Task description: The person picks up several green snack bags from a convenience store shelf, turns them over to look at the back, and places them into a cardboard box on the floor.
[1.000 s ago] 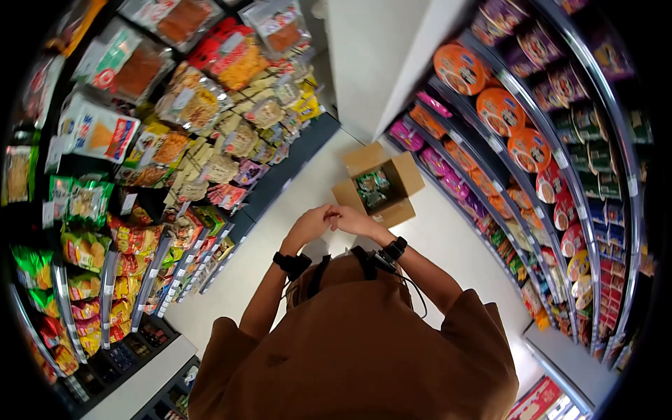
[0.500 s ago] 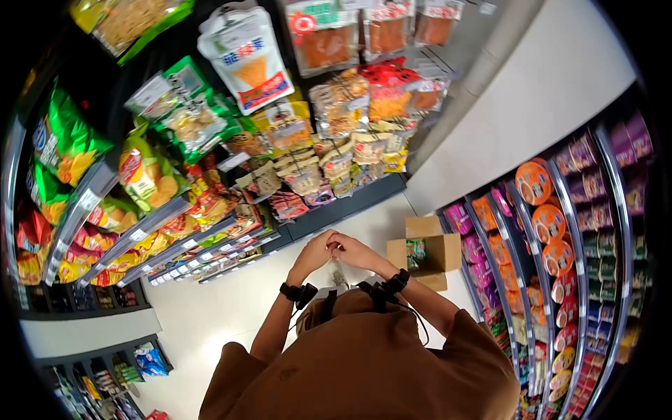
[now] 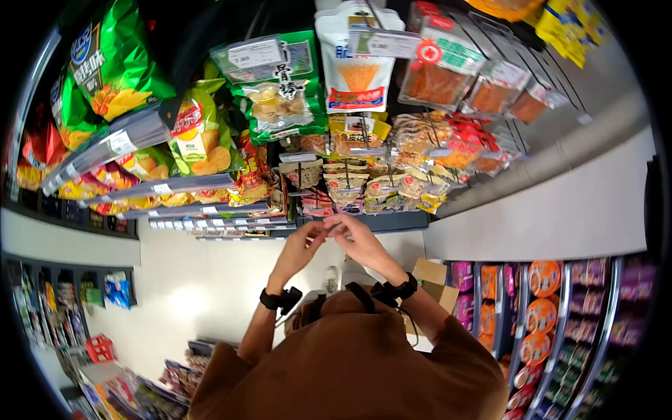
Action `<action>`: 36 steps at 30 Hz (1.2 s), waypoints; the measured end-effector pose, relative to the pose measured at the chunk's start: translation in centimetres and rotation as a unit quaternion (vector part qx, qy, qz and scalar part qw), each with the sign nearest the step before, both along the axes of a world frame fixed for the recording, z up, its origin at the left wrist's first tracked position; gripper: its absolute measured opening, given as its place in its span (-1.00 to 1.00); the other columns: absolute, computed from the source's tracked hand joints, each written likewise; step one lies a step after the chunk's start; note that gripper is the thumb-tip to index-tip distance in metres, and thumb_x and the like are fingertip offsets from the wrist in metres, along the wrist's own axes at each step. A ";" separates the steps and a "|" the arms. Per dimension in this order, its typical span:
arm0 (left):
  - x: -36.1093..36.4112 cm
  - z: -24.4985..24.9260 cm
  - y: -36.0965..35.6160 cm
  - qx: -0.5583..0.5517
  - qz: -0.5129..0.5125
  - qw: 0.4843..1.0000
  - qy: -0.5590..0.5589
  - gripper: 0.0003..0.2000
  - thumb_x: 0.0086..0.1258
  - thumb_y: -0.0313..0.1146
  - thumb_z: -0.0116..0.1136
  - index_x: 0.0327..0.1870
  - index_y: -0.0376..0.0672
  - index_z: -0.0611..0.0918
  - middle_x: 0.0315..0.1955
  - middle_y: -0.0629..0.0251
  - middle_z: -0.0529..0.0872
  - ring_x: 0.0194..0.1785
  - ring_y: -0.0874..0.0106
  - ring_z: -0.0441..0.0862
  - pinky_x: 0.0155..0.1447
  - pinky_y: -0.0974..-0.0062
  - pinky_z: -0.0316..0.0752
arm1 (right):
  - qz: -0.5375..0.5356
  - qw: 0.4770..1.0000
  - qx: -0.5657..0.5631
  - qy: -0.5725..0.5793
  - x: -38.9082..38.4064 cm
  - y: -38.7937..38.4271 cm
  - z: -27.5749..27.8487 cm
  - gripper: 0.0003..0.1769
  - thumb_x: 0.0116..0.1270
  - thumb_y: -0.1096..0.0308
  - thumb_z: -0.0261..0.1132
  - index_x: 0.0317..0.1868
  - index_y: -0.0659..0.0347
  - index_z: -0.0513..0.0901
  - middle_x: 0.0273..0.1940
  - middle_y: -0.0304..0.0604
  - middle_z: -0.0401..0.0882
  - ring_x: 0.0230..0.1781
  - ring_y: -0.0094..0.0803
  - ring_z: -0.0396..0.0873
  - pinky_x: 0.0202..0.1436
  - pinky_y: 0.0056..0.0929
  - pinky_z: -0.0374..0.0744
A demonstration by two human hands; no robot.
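Fingertips of left hand point(image 3: 299, 246) and right hand point(image 3: 362, 241) meet, pressed together, possibly pinching something small; too blurred to tell. Snack packets point(image 3: 343, 185) hang just beyond the hands. A loose pinch could drop it, or knuckles could knock a packet off.

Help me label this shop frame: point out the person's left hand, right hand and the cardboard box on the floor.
left hand point(image 3: 299, 246), head view, on the back of the hand.
right hand point(image 3: 364, 242), head view, on the back of the hand.
cardboard box point(image 3: 432, 274), head view, on its open top flap.
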State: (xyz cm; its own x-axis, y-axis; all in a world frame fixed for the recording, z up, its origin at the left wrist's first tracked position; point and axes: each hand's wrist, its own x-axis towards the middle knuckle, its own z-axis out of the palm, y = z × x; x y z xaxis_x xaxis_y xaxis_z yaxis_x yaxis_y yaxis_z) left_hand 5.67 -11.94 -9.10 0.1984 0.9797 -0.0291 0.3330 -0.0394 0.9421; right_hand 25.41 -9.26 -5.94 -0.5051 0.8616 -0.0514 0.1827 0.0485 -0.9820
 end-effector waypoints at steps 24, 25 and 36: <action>-0.3 11.7 8.3 0.153 0.321 0.932 -0.067 -0.43 0.41 -0.59 0.16 0.42 -0.20 0.27 0.38 0.10 0.26 0.04 0.39 0.69 -0.12 0.57 0.61 | -0.053 0.980 0.133 0.137 -1.3 13.8 8.3 -0.73 0.41 0.59 0.14 0.09 0.22 0.46 -0.01 -0.23 0.46 0.05 -0.50 0.46 0.08 -0.51 0.42; -0.5 11.9 8.5 0.172 0.316 0.932 -0.051 -0.41 0.41 -0.58 0.17 0.44 -0.19 0.25 0.39 0.09 0.25 0.05 0.38 0.70 -0.12 0.57 0.61 | -0.066 0.979 0.143 0.132 -1.4 14.0 8.3 -0.72 0.41 0.60 0.14 0.10 0.21 0.46 0.00 -0.23 0.47 0.05 -0.50 0.46 0.08 -0.52 0.41; -1.9 13.8 10.6 0.166 0.276 0.939 -0.124 -0.27 0.38 -0.60 0.20 0.53 -0.16 0.13 0.46 0.07 0.19 0.08 0.36 0.70 -0.13 0.55 0.63 | -0.103 0.970 0.182 0.125 -3.0 15.6 9.2 -0.69 0.38 0.51 0.26 0.11 0.25 0.50 0.04 -0.14 0.49 -0.06 -0.44 0.48 -0.11 -0.51 0.47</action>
